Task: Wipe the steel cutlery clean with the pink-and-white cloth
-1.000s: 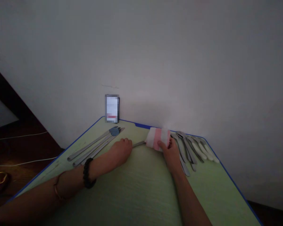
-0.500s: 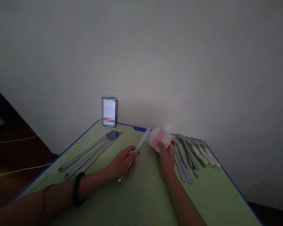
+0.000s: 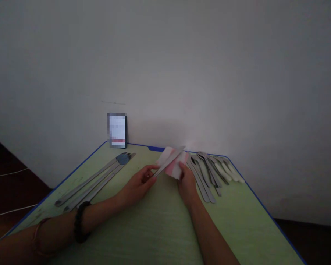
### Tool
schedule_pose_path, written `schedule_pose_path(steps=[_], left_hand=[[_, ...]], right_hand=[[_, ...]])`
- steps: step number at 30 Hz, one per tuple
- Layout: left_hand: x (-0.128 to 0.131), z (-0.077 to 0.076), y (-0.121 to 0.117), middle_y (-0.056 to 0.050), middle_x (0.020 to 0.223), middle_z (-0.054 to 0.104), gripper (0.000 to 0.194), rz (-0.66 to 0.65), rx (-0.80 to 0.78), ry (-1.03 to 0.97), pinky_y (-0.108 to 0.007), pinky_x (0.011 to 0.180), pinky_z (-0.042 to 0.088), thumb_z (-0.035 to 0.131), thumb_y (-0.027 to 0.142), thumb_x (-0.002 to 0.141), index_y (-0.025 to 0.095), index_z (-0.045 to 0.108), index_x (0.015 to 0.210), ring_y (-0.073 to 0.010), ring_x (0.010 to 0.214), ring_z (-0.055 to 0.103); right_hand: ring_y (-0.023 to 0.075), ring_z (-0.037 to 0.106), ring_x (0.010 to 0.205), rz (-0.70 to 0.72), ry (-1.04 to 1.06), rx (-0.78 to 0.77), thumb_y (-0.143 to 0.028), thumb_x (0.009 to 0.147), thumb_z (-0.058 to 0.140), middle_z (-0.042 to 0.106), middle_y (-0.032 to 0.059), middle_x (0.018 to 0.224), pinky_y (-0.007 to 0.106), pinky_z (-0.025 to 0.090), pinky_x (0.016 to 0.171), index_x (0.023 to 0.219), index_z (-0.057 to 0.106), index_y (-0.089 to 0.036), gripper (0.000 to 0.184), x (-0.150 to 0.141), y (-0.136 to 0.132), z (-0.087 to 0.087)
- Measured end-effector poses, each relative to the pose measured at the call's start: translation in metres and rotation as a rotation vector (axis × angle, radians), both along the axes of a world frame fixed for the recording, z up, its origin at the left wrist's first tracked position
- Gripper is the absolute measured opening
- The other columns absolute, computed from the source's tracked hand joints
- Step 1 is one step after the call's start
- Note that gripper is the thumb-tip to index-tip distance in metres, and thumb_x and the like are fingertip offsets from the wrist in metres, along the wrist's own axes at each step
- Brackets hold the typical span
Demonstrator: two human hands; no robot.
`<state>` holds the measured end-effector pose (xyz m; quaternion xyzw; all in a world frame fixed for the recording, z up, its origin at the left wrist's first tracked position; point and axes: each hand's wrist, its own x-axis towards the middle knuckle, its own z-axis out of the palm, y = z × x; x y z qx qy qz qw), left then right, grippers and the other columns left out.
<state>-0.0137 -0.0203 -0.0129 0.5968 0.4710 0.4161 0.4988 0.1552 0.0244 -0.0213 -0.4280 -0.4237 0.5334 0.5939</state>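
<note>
My left hand [image 3: 142, 182] pinches the lower end of a metal table knife [image 3: 169, 161], whose blade points up and to the right. Behind the blade is a white and pink striped cloth [image 3: 172, 171], gripped at its right side by my right hand [image 3: 187, 182]. The blade lies across the front of the cloth; whether they press together I cannot tell. Just right of my right hand lies a bunch of cutlery [image 3: 209, 169], several pieces with metal or white handles. Farther left, a few long metal utensils [image 3: 99, 180] rest side by side.
A lit phone [image 3: 117, 130] leans against the wall [image 3: 165, 73] at the table's back left. The pale green table [image 3: 154, 235] has a blue edge. White cables [image 3: 13, 213] run over the dark floor at the left.
The knife has swung from beside the cloth to across its front, its lower end now inside my left hand. The cloth has opened out to the left. The whole view has shifted slightly.
</note>
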Motion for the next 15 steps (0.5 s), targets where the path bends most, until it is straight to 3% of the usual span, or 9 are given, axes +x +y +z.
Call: schedule_pose_path(steps=[4, 10, 15], left_hand=[[-0.0004, -0.0033, 0.0000, 0.006, 0.071, 0.050, 0.033, -0.045, -0.039, 0.055, -0.016, 0.037, 0.029, 0.056, 0.045, 0.080, 0.019, 0.047, 0.096, -0.0046, 0.042, 0.043], [-0.0007, 0.0005, -0.0030, 0.011, 0.043, 0.042, 0.033, -0.137, -0.084, 0.185, -0.015, 0.030, 0.023, 0.047, 0.051, 0.084, 0.019, 0.047, 0.079, -0.0052, 0.028, 0.035], [0.0020, 0.0047, -0.0042, 0.013, 0.039, 0.038, 0.033, -0.064, -0.059, 0.152, -0.015, 0.029, 0.020, 0.046, 0.052, 0.084, 0.020, 0.046, 0.083, -0.0055, 0.027, 0.031]], right_hand=[[0.0230, 0.066, 0.084, 0.014, 0.149, 0.050, -0.046, 0.080, 0.041, 0.072, 0.0062, 0.081, 0.038, 0.053, 0.075, 0.089, 0.067, -0.017, 0.039, 0.0028, 0.0035, 0.0026], [0.0218, 0.064, 0.098, 0.013, 0.221, 0.034, -0.046, 0.081, 0.047, 0.071, 0.0053, 0.091, 0.038, 0.052, 0.085, 0.091, 0.065, -0.019, 0.034, 0.0044, 0.0065, 0.0031], [0.0214, 0.067, 0.082, 0.072, 0.270, -0.039, -0.042, 0.080, 0.054, 0.071, 0.0052, 0.088, 0.037, 0.056, 0.072, 0.093, 0.066, -0.019, 0.029, 0.0040, 0.0008, 0.0048]])
